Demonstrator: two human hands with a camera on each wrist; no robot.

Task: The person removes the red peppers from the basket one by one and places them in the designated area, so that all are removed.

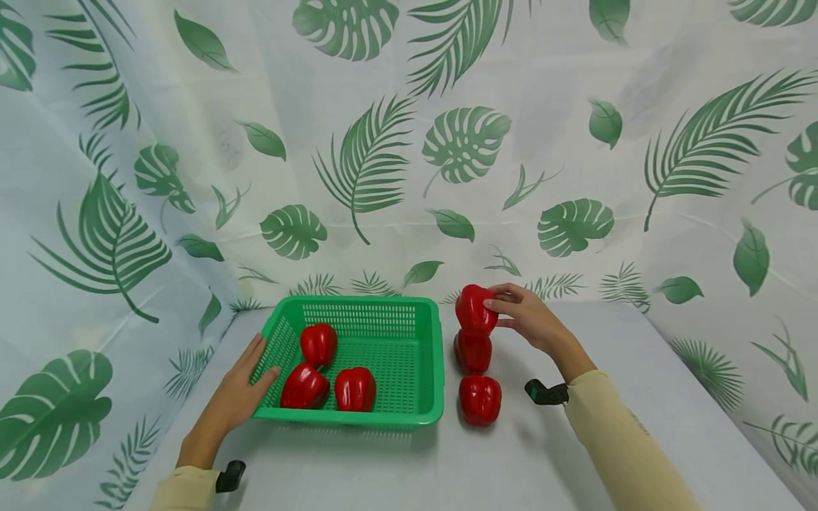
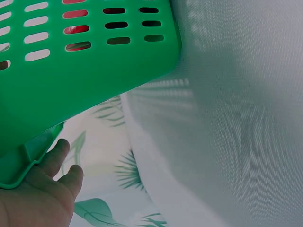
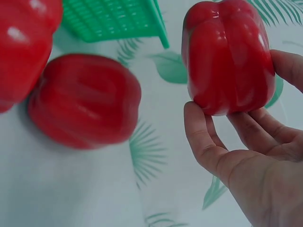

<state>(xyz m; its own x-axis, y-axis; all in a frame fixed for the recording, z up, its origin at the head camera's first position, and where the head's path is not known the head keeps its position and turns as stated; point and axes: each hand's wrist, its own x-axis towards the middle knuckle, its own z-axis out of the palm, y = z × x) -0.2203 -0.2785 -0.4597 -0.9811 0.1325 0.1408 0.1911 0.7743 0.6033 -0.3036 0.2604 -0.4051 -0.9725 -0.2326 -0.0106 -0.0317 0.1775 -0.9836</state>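
My right hand (image 1: 520, 312) holds a glossy red bell pepper (image 1: 474, 310) at the back of the table, right of a green plastic basket (image 1: 358, 419). In the right wrist view, the thumb and fingers stand around this bell pepper (image 3: 229, 61), which is raised. Two more bell peppers, one (image 1: 473, 353) behind the other (image 1: 480, 401), sit below it in the head view. Inside the basket's left half lie three red bell peppers, including one at the front (image 1: 355, 389). My left hand (image 1: 233, 394) rests on the basket's left rim, fingers fairly straight, thumb spread over the edge.
A white table (image 1: 358, 475) carries the basket and the bell peppers. Pale cloth (image 1: 396, 177) with green leaf prints rises behind and at the sides. A dark wrist camera mount (image 1: 544, 392) sticks out from the right sleeve, and another (image 1: 231, 476) from the left.
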